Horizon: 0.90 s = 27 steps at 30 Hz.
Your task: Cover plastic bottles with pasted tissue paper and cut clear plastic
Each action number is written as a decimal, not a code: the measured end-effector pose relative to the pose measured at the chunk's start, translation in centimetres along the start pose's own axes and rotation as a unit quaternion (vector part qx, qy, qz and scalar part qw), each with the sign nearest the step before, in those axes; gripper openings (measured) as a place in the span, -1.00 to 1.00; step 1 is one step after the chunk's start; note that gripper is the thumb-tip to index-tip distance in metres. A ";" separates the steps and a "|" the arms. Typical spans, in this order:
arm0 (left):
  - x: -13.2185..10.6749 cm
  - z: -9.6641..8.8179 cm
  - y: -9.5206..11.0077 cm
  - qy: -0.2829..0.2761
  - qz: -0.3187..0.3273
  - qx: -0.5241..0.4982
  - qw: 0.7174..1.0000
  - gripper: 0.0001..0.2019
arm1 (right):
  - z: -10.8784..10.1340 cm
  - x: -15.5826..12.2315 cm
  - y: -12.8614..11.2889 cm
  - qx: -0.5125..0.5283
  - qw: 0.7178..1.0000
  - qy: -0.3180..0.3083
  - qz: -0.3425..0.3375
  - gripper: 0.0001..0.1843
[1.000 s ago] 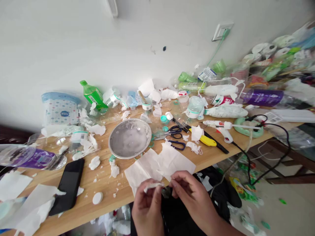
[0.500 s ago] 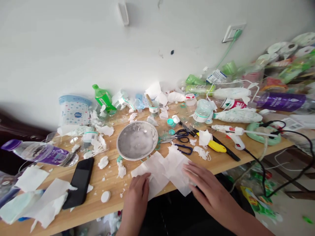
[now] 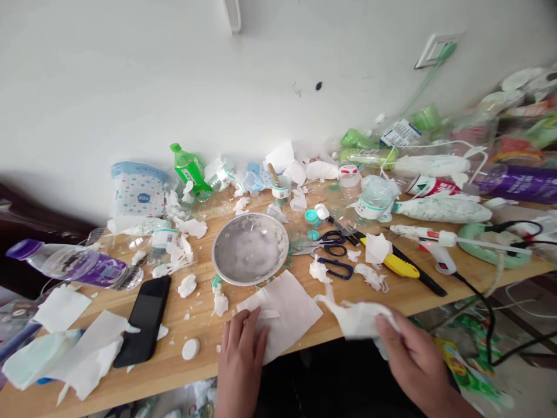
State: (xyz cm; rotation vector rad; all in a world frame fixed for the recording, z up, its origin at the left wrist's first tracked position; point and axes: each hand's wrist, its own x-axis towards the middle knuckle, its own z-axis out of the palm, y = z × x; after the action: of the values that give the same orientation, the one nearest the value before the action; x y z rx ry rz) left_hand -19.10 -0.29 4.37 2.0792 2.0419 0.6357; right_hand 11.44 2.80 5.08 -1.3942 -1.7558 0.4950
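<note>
On the table (image 3: 411, 293) – 2 hands: left hand (image 3: 241, 360), right hand (image 3: 411, 357). 1 metal bowl (image 3: 250, 249). 1 black phone (image 3: 145, 319). 2 prs of scissors, black-handled (image 3: 331, 238) & blue-handled (image 3: 340, 268). 1 yellow utility knife (image 3: 398, 266). 1 glue gun (image 3: 435, 244). 1 green bottle (image 3: 189, 168). 2 purple-label bottles (image 3: 76, 267) (image 3: 520, 183). 1 dotted tissue pack (image 3: 138, 191). 1 flat tissue sheet (image 3: 287, 310), 1 crumpled tissue (image 3: 357, 318). 2 teal caps (image 3: 312, 216) (image 3: 312, 234), 1 white cap (image 3: 190, 349). Paper scraps & clear bottles – too many, too blurred to count.
</note>
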 end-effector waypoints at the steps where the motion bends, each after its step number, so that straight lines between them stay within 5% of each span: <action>1: 0.2 -0.1 -0.1 -0.010 -0.003 -0.009 1.000 -0.73 | -0.3 0.1 -0.2 -0.008 0.997 0.036 0.061 -0.68; 4: 0.8 -0.8 -0.2 -0.035 0.000 -0.025 0.999 -0.80 | -0.8 1.2 -0.8 -0.045 0.993 0.048 0.095 -0.63; 9: 1.8 -2.2 0.1 -0.041 0.112 0.078 0.990 -0.77 | 1.1 3.9 -1.7 -0.118 0.979 -0.131 -0.102 -0.59; 11: 2.2 -2.7 -0.1 -0.045 0.179 0.138 0.973 -0.67 | 2.1 4.1 -1.7 -0.152 0.973 -0.108 -0.138 -0.55; 14: 2.5 -3.3 -0.5 -0.017 0.275 0.192 0.942 -0.66 | 2.8 3.3 -1.5 -0.163 0.970 0.010 -0.182 -0.49; 17: 2.4 -3.8 -0.3 0.021 0.301 0.191 0.934 -0.71 | 2.9 2.0 -1.7 -0.115 0.960 0.078 -0.243 -0.35; 20: 1.9 -4.2 1.0 0.026 0.311 0.140 0.940 -0.72 | 3.2 1.5 -2.3 -0.068 0.948 0.002 -0.311 -0.26; 23: 1.3 -4.0 2.8 0.011 0.360 0.074 0.930 -0.69 | 3.9 1.8 -3.4 -0.021 0.930 -0.099 -0.353 -0.38; 27: 0.5 -3.2 4.2 -0.009 0.351 0.011 0.936 -0.70 | 4.7 2.4 -4.7 0.078 0.934 -0.143 -0.318 -0.57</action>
State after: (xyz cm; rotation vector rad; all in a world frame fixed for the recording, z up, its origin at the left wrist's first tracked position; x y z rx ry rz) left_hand -16.54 -0.62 9.06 2.8081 1.2476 0.6696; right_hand 4.71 4.40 6.60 -0.5990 -2.2140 0.4742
